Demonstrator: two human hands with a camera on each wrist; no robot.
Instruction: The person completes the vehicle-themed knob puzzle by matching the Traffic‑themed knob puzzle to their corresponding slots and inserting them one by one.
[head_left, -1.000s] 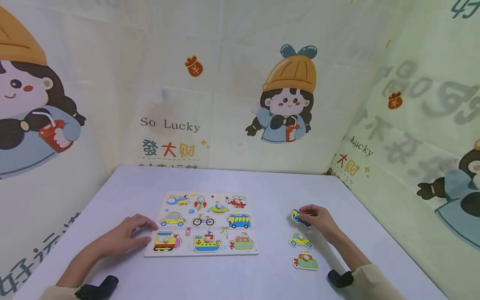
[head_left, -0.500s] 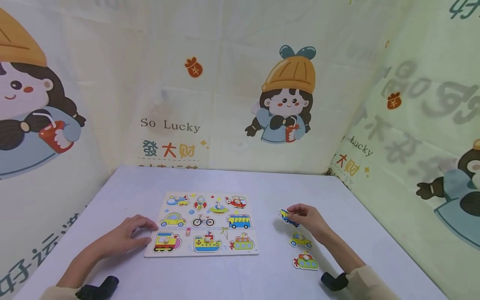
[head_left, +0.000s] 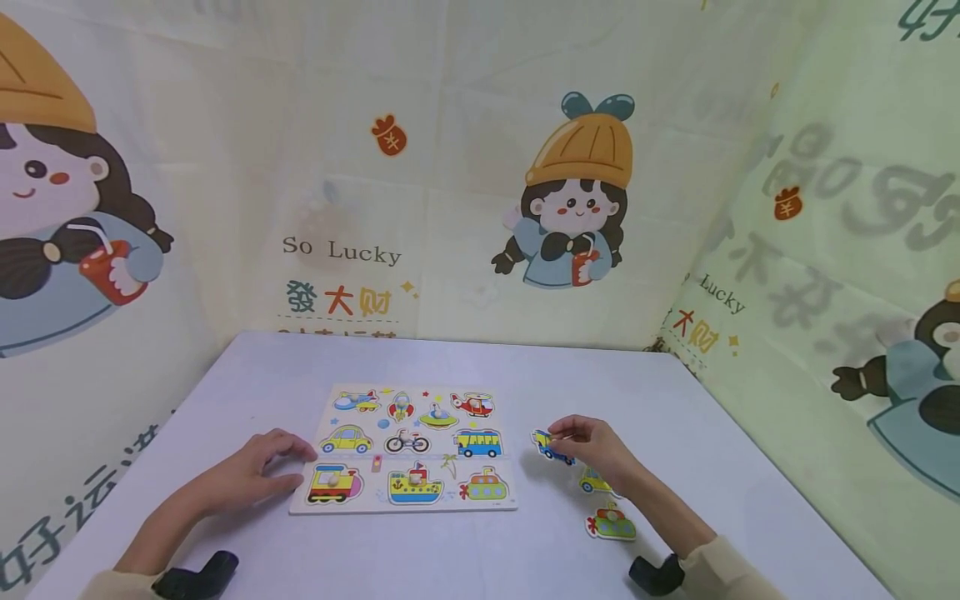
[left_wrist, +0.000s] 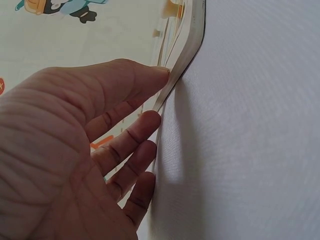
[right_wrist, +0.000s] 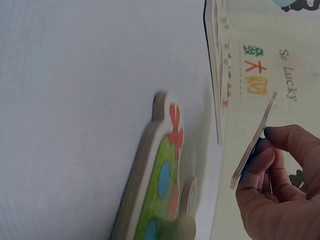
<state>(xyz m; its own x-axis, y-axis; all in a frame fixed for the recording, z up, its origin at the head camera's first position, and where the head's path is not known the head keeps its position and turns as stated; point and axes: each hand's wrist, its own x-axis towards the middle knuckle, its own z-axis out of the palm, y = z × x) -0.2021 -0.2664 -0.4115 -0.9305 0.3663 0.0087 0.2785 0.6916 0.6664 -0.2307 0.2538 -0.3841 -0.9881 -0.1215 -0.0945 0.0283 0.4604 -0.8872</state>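
Note:
A vehicle puzzle board [head_left: 442, 435] lies on the white table. My left hand [head_left: 247, 471] rests at its left edge; in the left wrist view the thumb and fingertips [left_wrist: 150, 119] touch the board's side, loosely bent. My right hand [head_left: 600, 457] pinches a blue and yellow bus puzzle piece [head_left: 542, 444] between thumb and fingers. That piece is tilted above the table, right of the board, and appears edge-on in the right wrist view. Below it are a yellow car piece [head_left: 591, 481], partly hidden by my right hand, and a green submarine piece [head_left: 612, 525].
Several knobbed pieces, such as the train [head_left: 333, 483] and the ship [head_left: 414, 485], sit in the board. A printed cloth [head_left: 450, 308] stands behind the table [head_left: 420, 554] and on both sides. Black wrist mounts [head_left: 656, 575] are at both cuffs.
My right hand has moved left toward the board with the bus piece, passing over part of the car piece. My left hand and the board stay put.

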